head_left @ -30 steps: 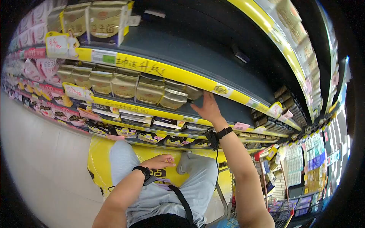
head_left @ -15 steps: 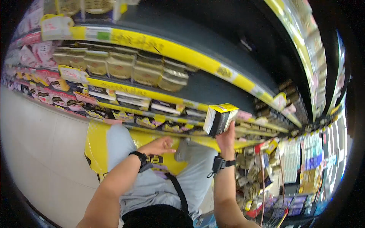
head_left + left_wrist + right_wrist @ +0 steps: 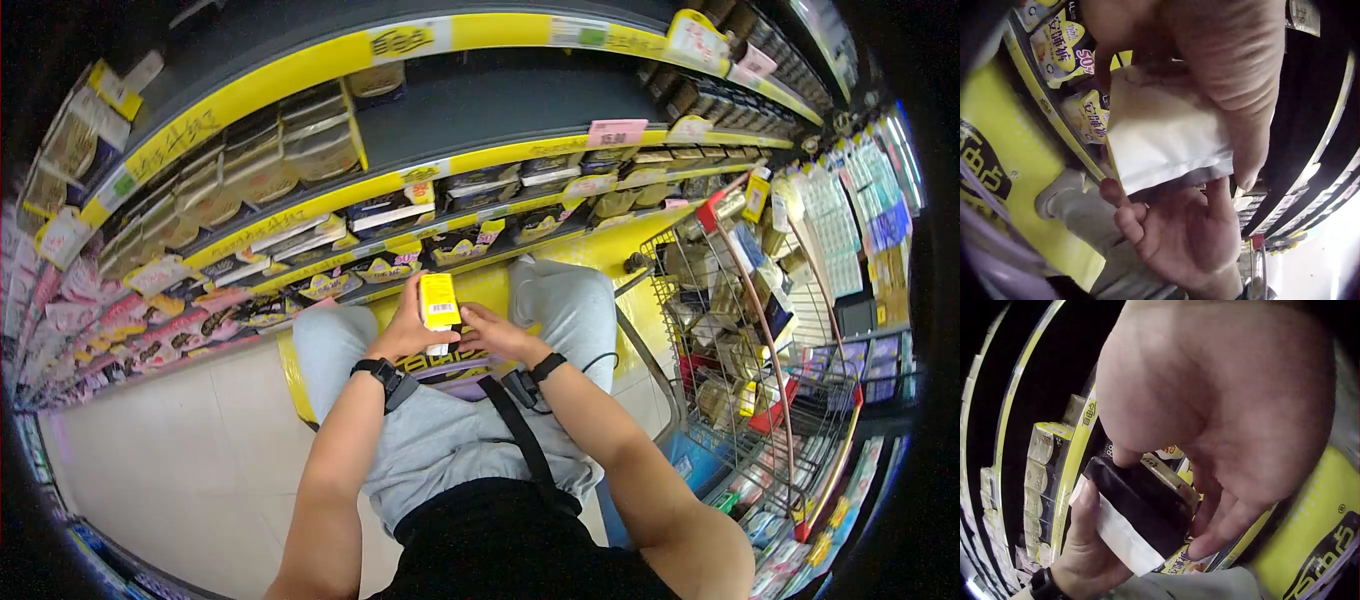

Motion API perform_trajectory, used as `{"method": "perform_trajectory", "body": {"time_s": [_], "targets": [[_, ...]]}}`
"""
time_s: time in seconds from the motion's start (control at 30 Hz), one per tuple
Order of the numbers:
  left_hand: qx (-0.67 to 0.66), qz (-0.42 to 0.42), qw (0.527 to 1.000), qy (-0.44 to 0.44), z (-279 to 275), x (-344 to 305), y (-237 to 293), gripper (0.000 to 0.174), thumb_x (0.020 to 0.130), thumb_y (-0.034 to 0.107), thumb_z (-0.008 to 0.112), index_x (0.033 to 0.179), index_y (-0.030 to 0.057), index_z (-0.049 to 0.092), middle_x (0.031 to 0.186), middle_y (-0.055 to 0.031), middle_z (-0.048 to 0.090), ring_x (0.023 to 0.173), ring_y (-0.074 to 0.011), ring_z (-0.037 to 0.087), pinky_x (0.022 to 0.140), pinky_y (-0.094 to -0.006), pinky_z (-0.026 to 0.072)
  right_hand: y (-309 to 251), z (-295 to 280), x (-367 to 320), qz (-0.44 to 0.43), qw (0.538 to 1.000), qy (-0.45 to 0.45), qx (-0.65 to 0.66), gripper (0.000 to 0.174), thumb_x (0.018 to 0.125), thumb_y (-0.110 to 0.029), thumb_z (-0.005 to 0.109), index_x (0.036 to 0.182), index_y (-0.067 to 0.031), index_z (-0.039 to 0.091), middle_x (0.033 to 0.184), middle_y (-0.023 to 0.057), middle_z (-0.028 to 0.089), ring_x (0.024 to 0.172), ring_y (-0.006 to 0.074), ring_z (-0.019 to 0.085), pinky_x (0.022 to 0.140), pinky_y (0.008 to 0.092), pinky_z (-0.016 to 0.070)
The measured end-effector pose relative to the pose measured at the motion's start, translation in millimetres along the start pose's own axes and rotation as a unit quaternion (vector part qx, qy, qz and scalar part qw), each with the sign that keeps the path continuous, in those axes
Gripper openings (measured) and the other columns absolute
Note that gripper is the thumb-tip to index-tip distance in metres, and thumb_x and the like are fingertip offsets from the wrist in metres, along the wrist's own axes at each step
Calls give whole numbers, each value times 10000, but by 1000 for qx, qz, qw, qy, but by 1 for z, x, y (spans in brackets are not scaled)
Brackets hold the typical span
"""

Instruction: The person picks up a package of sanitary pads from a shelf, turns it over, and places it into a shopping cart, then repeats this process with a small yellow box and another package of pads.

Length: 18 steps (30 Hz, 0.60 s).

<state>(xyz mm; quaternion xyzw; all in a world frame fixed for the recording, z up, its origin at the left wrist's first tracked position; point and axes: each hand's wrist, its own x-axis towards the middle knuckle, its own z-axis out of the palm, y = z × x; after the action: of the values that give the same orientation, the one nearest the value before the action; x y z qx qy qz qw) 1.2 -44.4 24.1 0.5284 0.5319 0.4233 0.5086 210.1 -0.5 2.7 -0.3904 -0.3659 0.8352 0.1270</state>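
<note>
A small boxy sanitary pad pack (image 3: 438,295) with a yellow printed end stands between both hands, in front of the knees. My left hand (image 3: 403,328) grips it from the left. In the left wrist view the left thumb lies along the pack's pale side (image 3: 1166,134). My right hand (image 3: 500,335) is at the pack's right side. The right wrist view has its thumb on the black face (image 3: 1141,500) and its fingers (image 3: 1207,540) bent at the far edge. A white strip (image 3: 1125,537) runs along that black face, by the left thumb.
Shelves with yellow edge strips (image 3: 440,170) curve across the front, holding gold packs (image 3: 250,170) and darker packs below. A wire shopping cart (image 3: 760,350) loaded with packs stands on the right. Underfoot lies a yellow mat (image 3: 640,235) beside pale floor tiles (image 3: 200,440).
The right hand took the pack out from the shelf and brought it down in front of the body. The left hand rose from the lap and took hold of it. The view turned right.
</note>
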Motion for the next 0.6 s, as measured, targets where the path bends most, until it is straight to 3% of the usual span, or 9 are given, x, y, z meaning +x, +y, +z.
{"method": "perform_trajectory", "body": {"time_s": [0.2,0.33,0.43,0.47,0.57,0.6], "targets": [[100,44,991,75,1,-3,4,1186,512,288,943,1419,64,213,1336,-177,366,1281,-321,376,1087,-400,319,9,-7,12,10,994,-87,71,578,1007,-420,465,1414,-32,330,1272,134,520,1029,211,598,842,351,520],[123,72,989,47,1,-4,-1,1180,521,310,941,1413,79,205,1325,-158,384,1257,-296,407,1076,-390,327,3,-8,17,3,994,-92,57,595,981,-431,510,1393,-28,365,1219,92,548,996,180,575,842,323,494],[-75,-19,997,18,2,-2,-5,1050,633,273,895,1416,110,213,1356,-117,377,1238,-265,426,1060,-368,345,0,-5,11,-3,997,-69,-22,594,977,-421,526,1399,-36,367,1221,86,549,1002,168,583,827,320,502],[-131,16,990,40,-3,-3,-21,815,757,156,808,1393,118,300,1332,-86,427,1213,-220,449,1033,-347,372,-2,-3,10,-4,997,-60,-58,587,980,-414,525,1404,-41,365,1228,87,547,1009,165,589,820,322,510],[-167,-123,976,67,-3,-1,-29,633,805,98,761,1334,90,414,1212,-71,534,1113,-183,528,958,-324,438,-5,5,5,-28,990,-32,-131,604,965,-421,549,1396,-36,370,1168,69,568,993,149,581,790,306,508],[-161,-125,976,69,-3,-2,-28,599,799,100,768,1305,84,448,1170,-62,556,1075,-170,543,930,-318,454,-7,7,3,-20,990,-32,-138,616,956,-443,551,1389,-38,385,1178,68,566,1001,146,570,803,303,493]]}}
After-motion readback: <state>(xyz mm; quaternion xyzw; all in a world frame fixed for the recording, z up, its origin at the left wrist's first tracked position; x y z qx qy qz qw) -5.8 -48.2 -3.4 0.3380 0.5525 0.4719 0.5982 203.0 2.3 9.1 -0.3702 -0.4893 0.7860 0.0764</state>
